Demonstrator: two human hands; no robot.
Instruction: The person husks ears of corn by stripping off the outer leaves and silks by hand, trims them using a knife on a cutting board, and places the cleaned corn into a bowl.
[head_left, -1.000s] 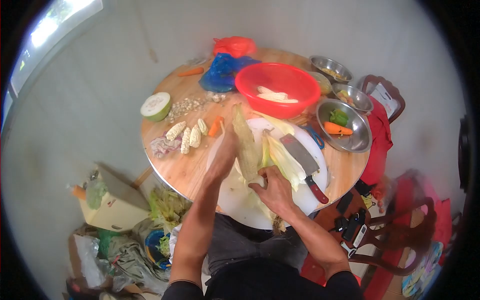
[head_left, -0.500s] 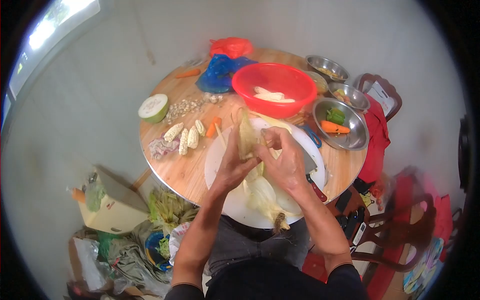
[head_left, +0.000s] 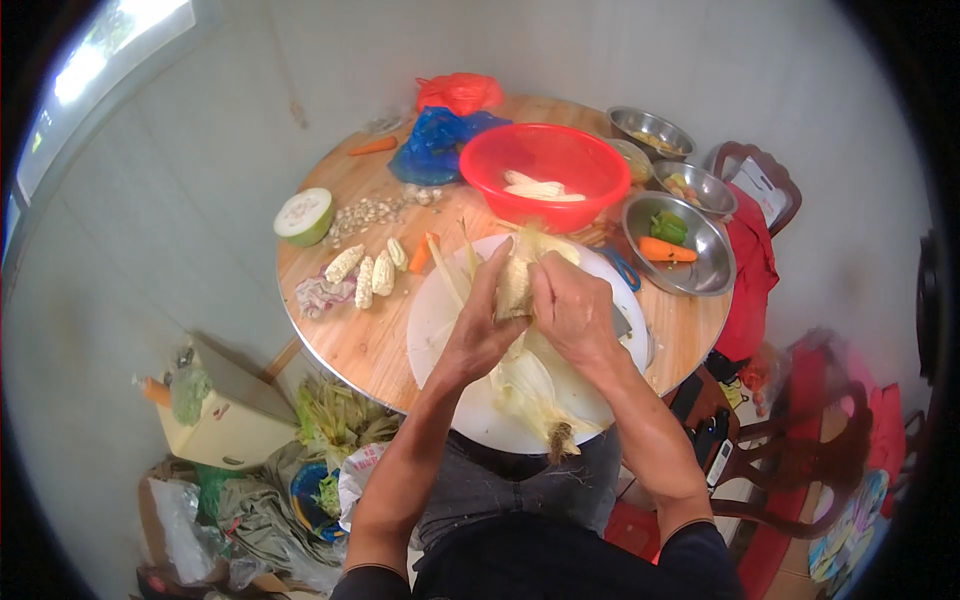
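Observation:
An ear of corn [head_left: 517, 283], partly husked and with silk hanging about it, is held upright over the round white cutting board [head_left: 437, 325]. My left hand [head_left: 478, 328] wraps its lower part from the left. On the other side my right hand [head_left: 577, 308] is closed with thumb and fingers on the ear's husk and silk. Loose pale husk [head_left: 528, 388] with a brown tuft lies on the board below both hands. A knife blade [head_left: 622, 324] shows beside my right wrist; its handle is hidden behind my forearm.
Behind the board a red basin [head_left: 545, 212] holds pale cobs. Metal bowls, one with a carrot [head_left: 667, 250] and green pepper [head_left: 668, 228], stand at right. Corn pieces [head_left: 383, 272], a cut melon [head_left: 304, 217] and a blue bag [head_left: 440, 150] lie left. Blue-handled scissors [head_left: 622, 268] touch the board's edge.
The ear and both hands have shifted slightly right. More kernels show as husk has been pulled away. My right forearm now covers the red knife handle that showed earlier.

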